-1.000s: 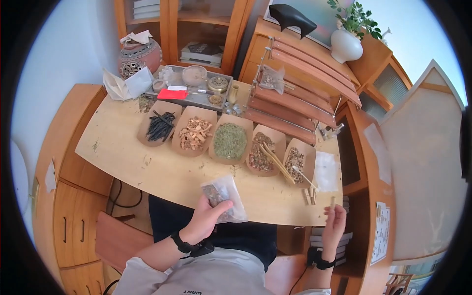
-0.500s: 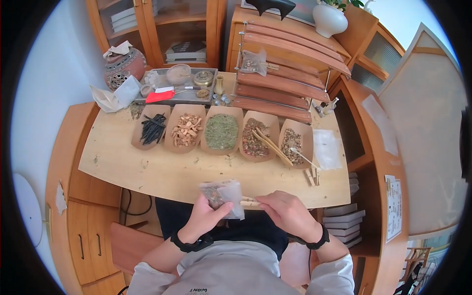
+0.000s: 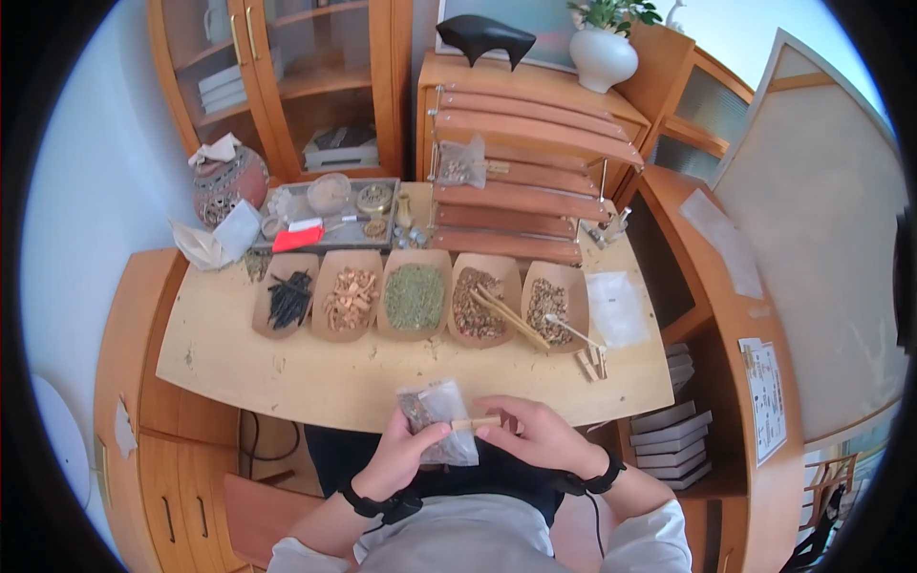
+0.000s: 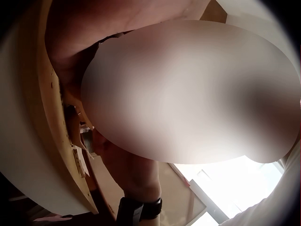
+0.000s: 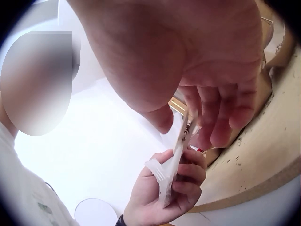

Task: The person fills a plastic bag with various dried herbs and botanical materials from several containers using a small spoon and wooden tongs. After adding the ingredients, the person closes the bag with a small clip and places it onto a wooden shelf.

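Note:
A clear bag of dried bits is gripped between the thumb and fingers of the left hand. A wooden clip sits across its right edge, near the left thumb. The right hand is around the clip's outer end. From the right wrist view, the clip stands at the bag's edge, close to the right index finger; a gap shows between it and the right thumb. The left wrist view shows the left hand above and the right hand below, with a large blur over the middle.
Several paper trays of dried material, including green bits, line the table. Wooden tongs lie across the right-hand trays. Wooden clips and clear bags are at the right; a slatted rack stands behind.
The right hand came in from the far right carrying the clip, which is now at the bag's edge. Its thumb and fingers look more spread. The left hand keeps its grip on the bag.

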A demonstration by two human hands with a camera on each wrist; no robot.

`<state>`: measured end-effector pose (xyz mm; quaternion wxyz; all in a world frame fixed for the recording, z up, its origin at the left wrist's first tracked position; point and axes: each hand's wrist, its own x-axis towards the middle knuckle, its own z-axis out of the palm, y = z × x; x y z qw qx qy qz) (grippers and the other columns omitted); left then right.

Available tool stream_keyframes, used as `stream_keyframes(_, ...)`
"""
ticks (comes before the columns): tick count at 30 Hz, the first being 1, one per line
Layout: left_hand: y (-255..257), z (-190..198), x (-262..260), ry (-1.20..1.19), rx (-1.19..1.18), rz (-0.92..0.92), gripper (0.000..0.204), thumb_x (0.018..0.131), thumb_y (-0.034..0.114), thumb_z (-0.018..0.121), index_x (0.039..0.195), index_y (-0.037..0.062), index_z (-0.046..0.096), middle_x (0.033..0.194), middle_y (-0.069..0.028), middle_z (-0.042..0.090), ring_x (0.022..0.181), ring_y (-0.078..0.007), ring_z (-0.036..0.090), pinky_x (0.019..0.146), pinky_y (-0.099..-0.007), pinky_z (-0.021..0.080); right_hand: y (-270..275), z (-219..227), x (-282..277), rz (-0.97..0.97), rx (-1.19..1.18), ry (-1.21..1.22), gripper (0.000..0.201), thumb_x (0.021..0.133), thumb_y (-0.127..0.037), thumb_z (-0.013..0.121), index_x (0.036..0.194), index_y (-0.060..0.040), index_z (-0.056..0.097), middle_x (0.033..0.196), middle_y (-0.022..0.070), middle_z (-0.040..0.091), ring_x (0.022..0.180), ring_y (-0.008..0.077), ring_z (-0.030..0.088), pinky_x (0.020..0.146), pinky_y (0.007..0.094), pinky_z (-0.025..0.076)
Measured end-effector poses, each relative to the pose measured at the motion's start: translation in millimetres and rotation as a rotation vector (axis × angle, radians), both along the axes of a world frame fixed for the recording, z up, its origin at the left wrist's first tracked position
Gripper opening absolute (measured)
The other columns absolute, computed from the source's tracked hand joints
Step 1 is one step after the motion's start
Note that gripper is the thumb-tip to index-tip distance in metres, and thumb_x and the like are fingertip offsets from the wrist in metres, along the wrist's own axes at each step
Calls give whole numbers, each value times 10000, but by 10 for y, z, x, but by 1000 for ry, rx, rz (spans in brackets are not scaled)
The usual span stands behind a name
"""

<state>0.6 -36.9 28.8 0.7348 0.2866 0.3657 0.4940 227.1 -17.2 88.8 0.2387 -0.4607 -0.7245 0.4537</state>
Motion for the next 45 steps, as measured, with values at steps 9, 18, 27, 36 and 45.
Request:
stream_keyframes(9,30,-54,80,-93,-26,130,474,953,37,636,1377,51,426,1257,-64,567,1141,-163,582,975,-352,497,48,-294,-205,-85,-325,291,297,959,-159,705,1186,-39,556,998,25,668,855,60,627,696,226,512)
stream_keyframes(18,225,-232,-382,243,468,331,321,983,65,557,1282,46,441,1159,-113,582,1034,-180,583,865,-319,505,947,466,126,-423,-87,635,203,978,-89,601,1158,-26,533,1006,81,655,785,141,655,621,281,549)
stream_keyframes(27,315,-454,-487,321,513,350,202,972,-1,558,1137,51,453,996,-84,597,853,-156,602,785,-297,513,2556,689,286,-552,-160,791,235,961,-76,585,1167,14,516,922,74,649,740,157,617,611,285,520)
stream_keyframes(36,306,-464,-539,265,509,292,226,965,-25,548,1145,48,433,993,-92,595,858,-159,607,795,-303,520,3183,722,544,-543,-118,771,143,972,-112,606,1098,-43,600,973,69,632,786,162,570,605,295,433)
stream_keyframes(45,295,-485,-545,273,488,252,225,969,-30,552,1144,48,435,988,-80,579,868,-157,606,819,-304,523,3522,488,838,-557,280,43,319,969,-260,590,1189,-31,617,1043,160,665,863,284,628,719,385,518)
